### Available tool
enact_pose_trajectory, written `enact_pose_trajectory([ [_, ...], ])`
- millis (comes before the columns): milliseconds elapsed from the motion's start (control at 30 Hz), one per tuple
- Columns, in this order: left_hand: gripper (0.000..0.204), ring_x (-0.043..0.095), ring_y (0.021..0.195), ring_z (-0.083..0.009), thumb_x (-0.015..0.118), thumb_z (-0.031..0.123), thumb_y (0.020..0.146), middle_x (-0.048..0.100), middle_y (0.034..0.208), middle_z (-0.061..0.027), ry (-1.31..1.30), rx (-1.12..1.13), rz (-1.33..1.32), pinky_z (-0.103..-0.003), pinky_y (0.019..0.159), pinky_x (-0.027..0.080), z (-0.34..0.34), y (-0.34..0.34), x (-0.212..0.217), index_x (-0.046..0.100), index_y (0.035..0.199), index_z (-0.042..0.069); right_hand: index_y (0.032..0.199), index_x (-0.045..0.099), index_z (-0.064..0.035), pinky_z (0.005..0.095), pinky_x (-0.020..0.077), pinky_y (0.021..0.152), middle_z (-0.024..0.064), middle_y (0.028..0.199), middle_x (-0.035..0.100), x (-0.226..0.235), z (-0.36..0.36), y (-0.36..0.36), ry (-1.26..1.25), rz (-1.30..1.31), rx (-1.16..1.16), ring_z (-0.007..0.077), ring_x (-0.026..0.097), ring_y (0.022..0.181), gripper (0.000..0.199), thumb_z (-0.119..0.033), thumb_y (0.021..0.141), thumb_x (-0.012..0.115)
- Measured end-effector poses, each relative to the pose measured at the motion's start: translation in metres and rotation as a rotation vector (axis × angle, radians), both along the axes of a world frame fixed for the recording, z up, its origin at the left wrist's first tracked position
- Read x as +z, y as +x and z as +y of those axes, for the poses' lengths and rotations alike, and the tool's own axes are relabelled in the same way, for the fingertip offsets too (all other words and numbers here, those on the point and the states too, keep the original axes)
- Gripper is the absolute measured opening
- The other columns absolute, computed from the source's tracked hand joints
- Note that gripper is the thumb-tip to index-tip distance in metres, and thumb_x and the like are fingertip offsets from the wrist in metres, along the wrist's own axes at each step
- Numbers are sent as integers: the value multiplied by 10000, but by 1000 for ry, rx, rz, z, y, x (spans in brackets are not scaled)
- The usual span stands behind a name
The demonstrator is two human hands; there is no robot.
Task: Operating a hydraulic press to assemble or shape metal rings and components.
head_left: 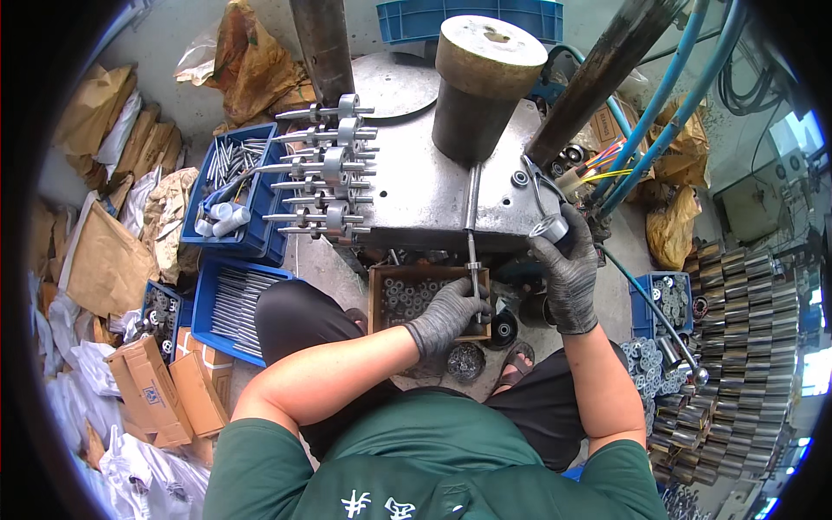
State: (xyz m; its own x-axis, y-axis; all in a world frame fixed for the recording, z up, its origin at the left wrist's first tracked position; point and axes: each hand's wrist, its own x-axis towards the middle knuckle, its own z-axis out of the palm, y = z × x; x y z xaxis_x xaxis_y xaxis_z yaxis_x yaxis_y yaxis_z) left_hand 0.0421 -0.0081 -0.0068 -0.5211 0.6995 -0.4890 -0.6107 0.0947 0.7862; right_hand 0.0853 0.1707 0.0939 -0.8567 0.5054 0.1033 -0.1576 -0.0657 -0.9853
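My left hand (451, 314), in a grey glove, is closed around the lower part of a slim metal shaft (473, 251). A small ring-like collar sits on the shaft just above my fingers. The shaft's far end lines up with a bright rod or slot (472, 195) below the press ram (490, 82); whether they touch, I cannot tell. My right hand (569, 273), also gloved, grips a short steel cylinder with a hole in its end (549, 229) by the right front corner of the metal press table (407, 195). A small bearing (519, 178) lies on that table.
Several shafts with rings (334, 165) line the table's left edge. Blue bins (247, 308) of rods stand left. Below the table sits a wooden box (374, 299) of small rings. Blue hoses (667, 113), a ball-ended lever (698, 375) and stacked steel cylinders (737, 347) occupy the right.
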Motion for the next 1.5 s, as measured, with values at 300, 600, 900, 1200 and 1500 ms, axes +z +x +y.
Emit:
enact_pose_trajectory([
  [300,360,678,763,-153,650,71,910,693,892,-72,47,22,55,-307,671,582,6,-12,24,619,1264,18,1270,603,-14,267,538,742,54,1029,661,-35,25,-14,202,44,-13,124,625,823,388,-108,928,762],
  [600,297,663,736,-149,620,114,964,704,876,-84,97,82,66,-284,690,564,33,-30,18,624,1232,-13,1218,629,16,269,563,847,57,1039,709,40,21,-59,365,198,13,121,682,930,407,13,848,798],
  [900,479,677,698,-187,692,86,858,684,876,-102,82,103,50,-349,608,579,59,-39,-4,532,1302,5,1168,683,16,300,580,806,125,994,739,165,21,-182,962,233,-89,163,723,882,459,-280,849,828],
  [1200,394,685,756,-224,740,71,854,689,986,-147,22,160,182,-366,613,601,61,-45,7,603,1212,-24,1294,660,-18,378,550,962,189,1186,727,176,34,-250,1318,-226,-66,302,716,1072,639,-414,819,820],
  [1500,362,709,716,-214,750,20,844,710,948,-150,116,61,64,-350,635,614,56,-58,3,626,1182,-18,1023,715,-56,434,509,976,202,915,718,204,49,-154,1711,77,5,362,701,880,166,-106,886,636],
])
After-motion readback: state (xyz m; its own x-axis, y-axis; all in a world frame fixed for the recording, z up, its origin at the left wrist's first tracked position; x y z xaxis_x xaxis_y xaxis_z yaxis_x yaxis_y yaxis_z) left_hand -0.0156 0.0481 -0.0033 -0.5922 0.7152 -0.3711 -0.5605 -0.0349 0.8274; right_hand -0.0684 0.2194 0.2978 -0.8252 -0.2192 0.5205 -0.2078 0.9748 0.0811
